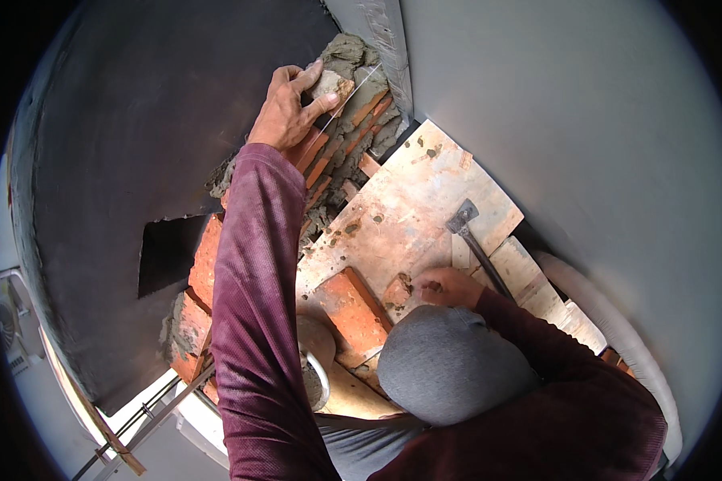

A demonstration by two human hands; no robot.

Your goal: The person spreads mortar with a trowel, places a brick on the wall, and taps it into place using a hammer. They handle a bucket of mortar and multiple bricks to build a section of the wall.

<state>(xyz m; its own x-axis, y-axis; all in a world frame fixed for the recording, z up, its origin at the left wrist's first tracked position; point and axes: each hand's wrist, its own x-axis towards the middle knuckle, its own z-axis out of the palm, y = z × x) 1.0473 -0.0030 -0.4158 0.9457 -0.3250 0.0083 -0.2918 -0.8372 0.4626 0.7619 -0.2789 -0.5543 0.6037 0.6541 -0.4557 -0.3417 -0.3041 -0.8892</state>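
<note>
My left hand [287, 107] reaches up to the top of a brickwork strip [319, 164] and grips a broken brick piece [334, 86] between thumb and fingers. A thin taut string [367, 78] passes beside the piece, above wet grey mortar [346, 52]. On the board [401, 180], my right hand [448, 287] is curled closed; whatever it holds is hidden. Beside its fingers lies a small brick fragment [397, 290], and a whole orange brick [350, 314] rests to the left. A hammer [463, 216] with a flat metal head lies just beyond the right hand.
A dark wall [152, 104] with a square opening [168, 252] rises on the left, a grey wall [569, 120] on the right. A bucket [317, 341] stands partly behind my left sleeve. Orange bricks [206, 260] line the opening. A grey cloth-covered rounded shape [457, 365] blocks the lower middle.
</note>
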